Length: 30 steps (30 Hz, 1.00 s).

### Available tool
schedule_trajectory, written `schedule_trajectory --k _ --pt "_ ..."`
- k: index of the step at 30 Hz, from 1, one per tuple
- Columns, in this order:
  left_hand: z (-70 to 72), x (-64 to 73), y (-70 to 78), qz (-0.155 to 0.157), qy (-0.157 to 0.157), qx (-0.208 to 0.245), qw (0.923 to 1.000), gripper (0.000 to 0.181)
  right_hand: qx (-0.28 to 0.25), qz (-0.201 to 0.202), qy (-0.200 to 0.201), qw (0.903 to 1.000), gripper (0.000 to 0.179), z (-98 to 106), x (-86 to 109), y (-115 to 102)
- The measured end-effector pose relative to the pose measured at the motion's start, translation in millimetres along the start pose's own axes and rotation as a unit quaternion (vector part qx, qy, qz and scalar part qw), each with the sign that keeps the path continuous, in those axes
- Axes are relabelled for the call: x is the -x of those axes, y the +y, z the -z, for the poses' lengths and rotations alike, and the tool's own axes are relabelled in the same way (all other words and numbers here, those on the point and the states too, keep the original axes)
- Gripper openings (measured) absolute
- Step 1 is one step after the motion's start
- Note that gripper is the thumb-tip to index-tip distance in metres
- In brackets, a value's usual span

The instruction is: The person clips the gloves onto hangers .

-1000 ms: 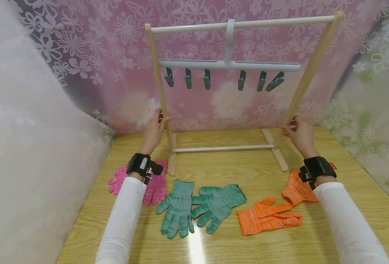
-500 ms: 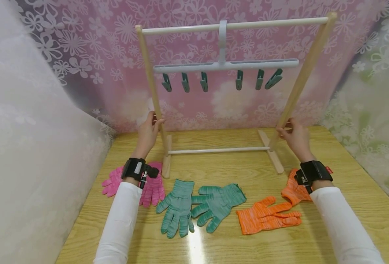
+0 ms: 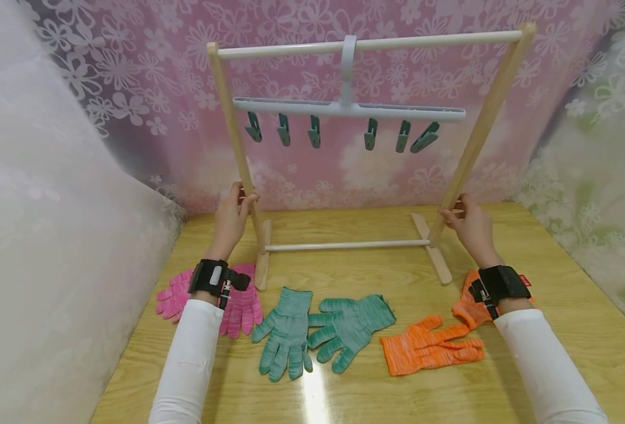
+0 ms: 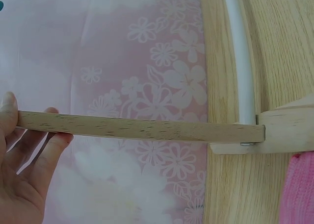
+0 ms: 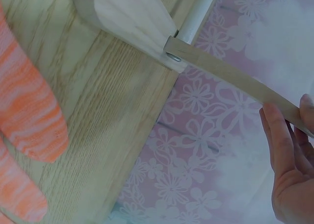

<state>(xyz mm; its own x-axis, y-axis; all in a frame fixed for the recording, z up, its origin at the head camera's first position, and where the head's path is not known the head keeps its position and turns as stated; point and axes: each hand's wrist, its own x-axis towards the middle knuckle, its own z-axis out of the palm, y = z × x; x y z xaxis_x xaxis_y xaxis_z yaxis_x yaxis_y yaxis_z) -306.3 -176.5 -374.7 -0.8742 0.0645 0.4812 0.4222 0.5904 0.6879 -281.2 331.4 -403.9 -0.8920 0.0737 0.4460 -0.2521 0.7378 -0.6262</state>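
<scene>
A wooden drying rack [image 3: 484,126] stands at the back of the table, with white crossbars at top and bottom. My left hand [image 3: 231,218] grips its left post low down; the left wrist view shows thumb and fingers on either side of the post [image 4: 122,126]. On the other side my right hand [image 3: 471,227] pinches the right post [image 5: 230,77] at about the same height. From the top bar hangs a pale grey hanger [image 3: 346,109], with several dark green clips [image 3: 369,135] below it. The rightmost clip tilts.
In front of the rack lie pink gloves [image 3: 240,309], partly under the left wrist, two green gloves [image 3: 286,333] and orange gloves [image 3: 429,347], one partly under the right wrist. Floral curtains [image 3: 302,171] close off the back and sides of the wooden table [image 3: 344,271].
Both hands have moved the rack left and slightly toward me, with the hanger and clips along with it. The pink gloves have shifted a little left; the green and orange ones have stayed put.
</scene>
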Motion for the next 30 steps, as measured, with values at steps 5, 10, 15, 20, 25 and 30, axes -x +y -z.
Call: schedule_trajectory --k 5,10,15,20,25,30 --pt "0.9 0.4 -1.5 -0.005 0.004 -0.007 1.0 0.041 0.004 0.002 0.0 1.0 0.035 0.1 1.6 -1.3" --pt "2.1 2.3 -2.3 -0.002 0.007 -0.009 0.9999 0.041 0.015 0.006 0.001 0.9999 0.035 -0.6 3.4 -1.9" --pt "2.8 3.4 -0.6 0.001 0.003 -0.004 1.0 0.041 0.022 0.008 0.007 0.9997 0.035 -0.8 4.7 -2.4" --pt "2.9 3.4 0.6 0.006 0.0 -0.006 1.0 0.042 0.02 0.007 0.009 0.9997 0.033 -1.3 6.4 -3.2" --pt "3.4 4.3 1.2 0.006 0.0 -0.003 1.0 0.041 0.027 0.007 0.009 0.9996 0.033 -1.3 7.1 -3.6" --pt "3.3 4.0 -0.7 0.002 0.003 0.002 1.0 0.041 0.03 0.004 0.007 0.9995 0.033 -1.6 5.6 -3.6"
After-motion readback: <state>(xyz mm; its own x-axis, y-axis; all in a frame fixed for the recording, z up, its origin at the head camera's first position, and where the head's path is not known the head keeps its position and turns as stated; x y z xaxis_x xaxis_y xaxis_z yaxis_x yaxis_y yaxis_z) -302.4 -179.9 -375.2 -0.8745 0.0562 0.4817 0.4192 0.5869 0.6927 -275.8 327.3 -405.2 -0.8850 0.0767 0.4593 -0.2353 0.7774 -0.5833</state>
